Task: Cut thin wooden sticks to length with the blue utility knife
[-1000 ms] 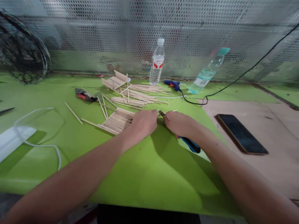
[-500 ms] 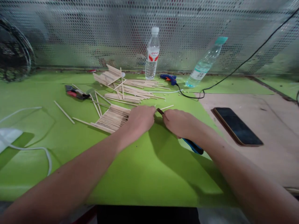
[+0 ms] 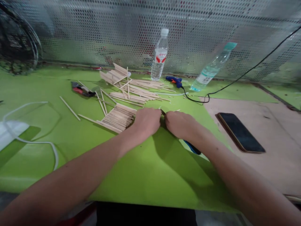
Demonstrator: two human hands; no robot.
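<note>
My left hand (image 3: 147, 121) lies closed on the green mat, its fingers pressed down on a thin wooden stick (image 3: 175, 110) beside a flat panel of glued sticks (image 3: 118, 117). My right hand (image 3: 180, 124) is closed round a blue-handled cutter (image 3: 192, 147), whose dark blade end (image 3: 162, 112) shows between the two hands. Both hands nearly touch each other.
A pile of loose sticks (image 3: 138, 92) and a small stick frame (image 3: 115, 75) lie behind. Red pliers (image 3: 81, 89), a blue glue gun (image 3: 174, 81) with black cable, two water bottles (image 3: 160, 55) (image 3: 213, 67), a phone (image 3: 241, 132) and a white cord (image 3: 30, 141) surround them.
The hands have drawn closer together, hiding more of the cutter's blade and the stick. The view shifted slightly; objects on the mat stay put.
</note>
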